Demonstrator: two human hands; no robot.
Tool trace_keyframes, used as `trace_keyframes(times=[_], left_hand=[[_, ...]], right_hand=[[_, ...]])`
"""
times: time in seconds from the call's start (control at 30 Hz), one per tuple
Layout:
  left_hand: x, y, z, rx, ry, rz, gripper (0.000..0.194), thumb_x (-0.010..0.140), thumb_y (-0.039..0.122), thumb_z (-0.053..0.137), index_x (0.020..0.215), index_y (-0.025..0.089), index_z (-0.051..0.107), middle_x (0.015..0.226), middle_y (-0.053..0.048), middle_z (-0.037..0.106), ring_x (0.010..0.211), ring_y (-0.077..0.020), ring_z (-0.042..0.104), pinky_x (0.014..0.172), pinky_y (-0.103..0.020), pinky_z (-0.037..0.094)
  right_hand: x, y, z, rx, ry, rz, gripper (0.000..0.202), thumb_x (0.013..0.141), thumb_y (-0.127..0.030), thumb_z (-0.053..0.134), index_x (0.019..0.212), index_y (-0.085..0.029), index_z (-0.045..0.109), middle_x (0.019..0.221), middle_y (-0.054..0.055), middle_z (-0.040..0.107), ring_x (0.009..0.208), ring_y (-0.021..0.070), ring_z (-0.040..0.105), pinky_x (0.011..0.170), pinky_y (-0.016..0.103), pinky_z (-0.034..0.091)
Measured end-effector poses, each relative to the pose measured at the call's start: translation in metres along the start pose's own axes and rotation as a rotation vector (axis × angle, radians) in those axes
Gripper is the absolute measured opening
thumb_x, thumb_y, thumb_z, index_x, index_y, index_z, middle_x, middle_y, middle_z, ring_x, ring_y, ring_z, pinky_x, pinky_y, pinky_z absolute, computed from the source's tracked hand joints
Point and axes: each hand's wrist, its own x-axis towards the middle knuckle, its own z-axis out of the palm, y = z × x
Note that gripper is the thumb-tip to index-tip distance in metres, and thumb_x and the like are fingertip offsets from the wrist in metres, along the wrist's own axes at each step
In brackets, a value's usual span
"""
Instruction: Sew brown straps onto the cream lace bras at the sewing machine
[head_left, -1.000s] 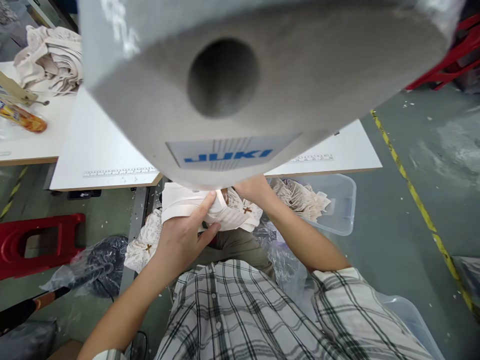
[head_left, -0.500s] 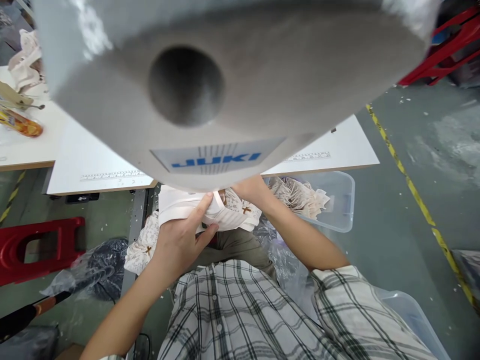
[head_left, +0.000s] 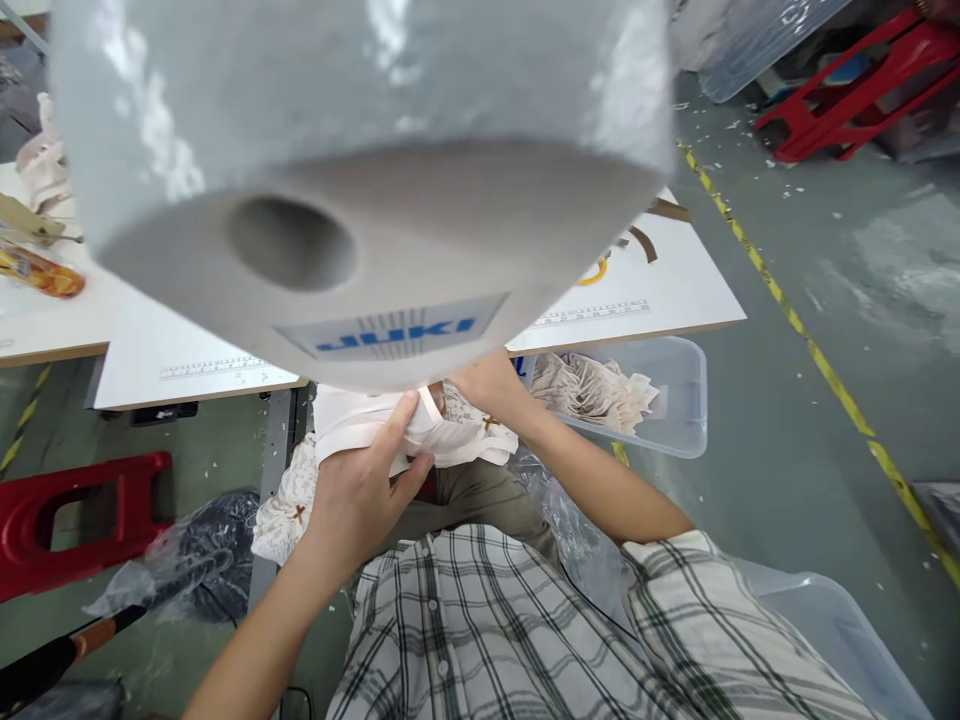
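My left hand (head_left: 364, 490) is holding a soft white cloth piece with patterned lace (head_left: 450, 440), forefinger along the top, thumb by its near edge. My right hand (head_left: 487, 385) is at the far right side, fingertips hidden behind the glossy grey machine head (head_left: 360, 110), so whether they grip, I can't tell. The cloth lies between both hands, long axis running left to right: smooth folds leftward, frilly lace with a brown cross (head_left: 489, 421) rightward
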Motion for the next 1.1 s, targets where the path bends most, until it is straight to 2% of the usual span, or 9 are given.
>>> trace_keyframes(times=[0.07, 0.13, 0.23, 0.3, 0.4, 0.53, 0.77, 0.9, 1.1], left_hand=[[0.000, 0.001, 0.000, -0.004, 0.020, 0.005, 0.061, 0.092, 0.042, 0.061, 0.147, 0.018, 0.047, 0.056, 0.002, 0.063, 0.051, -0.0166, 0.063, 0.054, -0.024, 0.047], [0.000, 0.002, 0.001, -0.015, 0.042, 0.023, 0.061, 0.092, 0.041, 0.062, 0.146, 0.018, 0.047, 0.073, -0.004, 0.073, 0.070, -0.0205, 0.071, 0.063, -0.026, 0.053], [0.000, 0.002, 0.002, -0.021, 0.087, 0.039, 0.059, 0.091, 0.041, 0.063, 0.145, 0.020, 0.049, 0.104, -0.011, 0.076, 0.098, -0.0269, 0.072, 0.076, -0.032, 0.058], [-0.001, 0.002, 0.004, -0.024, 0.095, 0.023, 0.060, 0.091, 0.042, 0.063, 0.145, 0.020, 0.049, 0.109, -0.012, 0.075, 0.101, -0.0284, 0.072, 0.077, -0.034, 0.059], [-0.001, 0.003, 0.006, -0.037, 0.114, 0.006, 0.060, 0.090, 0.042, 0.064, 0.143, 0.019, 0.050, 0.106, -0.012, 0.076, 0.100, -0.0291, 0.072, 0.080, -0.037, 0.059], [-0.001, 0.005, 0.007, -0.071, 0.168, 0.020, 0.060, 0.089, 0.040, 0.066, 0.142, 0.019, 0.050, 0.126, -0.015, 0.069, 0.119, -0.0308, 0.064, 0.096, -0.042, 0.055], [0.001, 0.010, 0.004, -0.069, 0.155, -0.032, 0.059, 0.088, 0.041, 0.066, 0.141, 0.018, 0.051, 0.131, -0.016, 0.066, 0.123, -0.0306, 0.062, 0.099, -0.043, 0.053], [0.003, 0.012, 0.003, -0.022, 0.129, -0.090, 0.058, 0.089, 0.043, 0.065, 0.140, 0.019, 0.052, 0.125, -0.014, 0.069, 0.119, -0.0300, 0.064, 0.097, -0.042, 0.054], [0.005, 0.014, 0.003, 0.002, 0.143, -0.104, 0.058, 0.089, 0.043, 0.065, 0.140, 0.019, 0.051, 0.126, -0.014, 0.069, 0.115, -0.0288, 0.067, 0.094, -0.040, 0.054]], right_hand=[[-0.009, 0.003, 0.001, 0.062, 0.067, 0.009, 0.020, 0.091, -0.036, 0.056, 0.101, -0.022, 0.064, 0.110, 0.008, 0.063, 0.097, 0.0219, 0.058, 0.085, 0.037, 0.051], [-0.022, 0.007, 0.003, 0.148, 0.130, 0.033, 0.022, 0.092, -0.041, 0.056, 0.105, -0.023, 0.063, 0.112, 0.008, 0.062, 0.094, 0.0203, 0.059, 0.085, 0.037, 0.051], [-0.045, 0.011, 0.005, 0.261, 0.155, 0.068, 0.024, 0.092, -0.045, 0.059, 0.104, -0.024, 0.059, 0.109, 0.007, 0.059, 0.090, 0.0178, 0.059, 0.084, 0.034, 0.052], [-0.057, 0.011, 0.005, 0.286, 0.127, 0.050, 0.024, 0.091, -0.044, 0.062, 0.101, -0.024, 0.057, 0.105, 0.006, 0.056, 0.090, 0.0171, 0.058, 0.083, 0.033, 0.052], [-0.070, 0.006, 0.006, 0.237, 0.074, -0.015, 0.023, 0.088, -0.041, 0.067, 0.100, -0.024, 0.056, 0.101, 0.005, 0.056, 0.091, 0.0178, 0.057, 0.081, 0.033, 0.051], [-0.075, 0.000, 0.007, 0.165, 0.057, -0.061, 0.024, 0.087, -0.040, 0.069, 0.098, -0.024, 0.056, 0.097, 0.004, 0.057, 0.088, 0.0180, 0.055, 0.079, 0.034, 0.050], [-0.078, 0.001, 0.009, 0.236, 0.060, -0.070, 0.024, 0.087, -0.039, 0.070, 0.101, -0.023, 0.058, 0.097, 0.004, 0.056, 0.087, 0.0167, 0.055, 0.078, 0.032, 0.050], [-0.078, 0.002, 0.009, 0.266, 0.075, -0.088, 0.026, 0.087, -0.039, 0.070, 0.102, -0.022, 0.058, 0.096, 0.004, 0.056, 0.086, 0.0165, 0.056, 0.078, 0.032, 0.050], [-0.078, 0.002, 0.007, 0.282, 0.063, -0.092, 0.027, 0.087, -0.040, 0.070, 0.103, -0.021, 0.058, 0.096, 0.004, 0.057, 0.086, 0.0162, 0.057, 0.077, 0.031, 0.050]])
